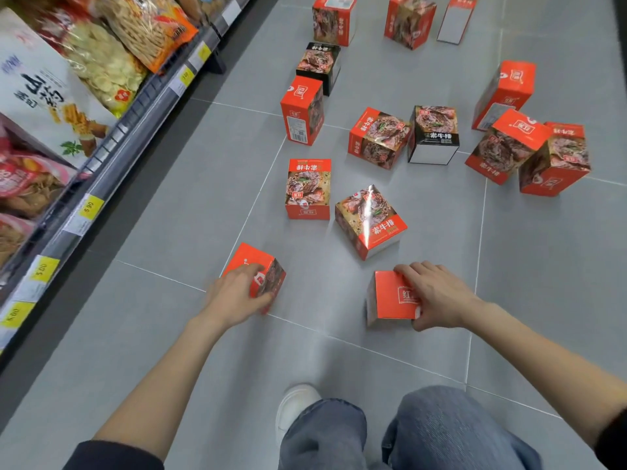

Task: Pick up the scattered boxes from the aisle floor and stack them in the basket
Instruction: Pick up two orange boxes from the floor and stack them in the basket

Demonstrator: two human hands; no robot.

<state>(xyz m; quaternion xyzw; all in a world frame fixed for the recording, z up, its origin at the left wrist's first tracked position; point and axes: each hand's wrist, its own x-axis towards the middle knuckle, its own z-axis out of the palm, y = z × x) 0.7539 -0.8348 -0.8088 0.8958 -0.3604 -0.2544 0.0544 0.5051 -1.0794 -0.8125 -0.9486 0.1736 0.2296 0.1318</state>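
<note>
A: So, what have the hands got?

B: One box each. The left hand is clasped over an orange box, fingers across its top and thumb on the near side. The right hand holds a second orange box the same way, fingers over the top edge and thumb at the near corner.

A: Lifted?

B: Can't tell. Both look down on the floor tiles, or barely off them.

A: How will they handle?

B: Light cardboard, I'd guess: stiff at the corners, glossy, a bit slippery. Hold across two opposite faces near the edges, since squeezing mid-panel could dent it.

A: And the rest?

B: About a dozen more boxes lie scattered further up the aisle, the nearest box just beyond the hands. The basket isn't in view.
</note>
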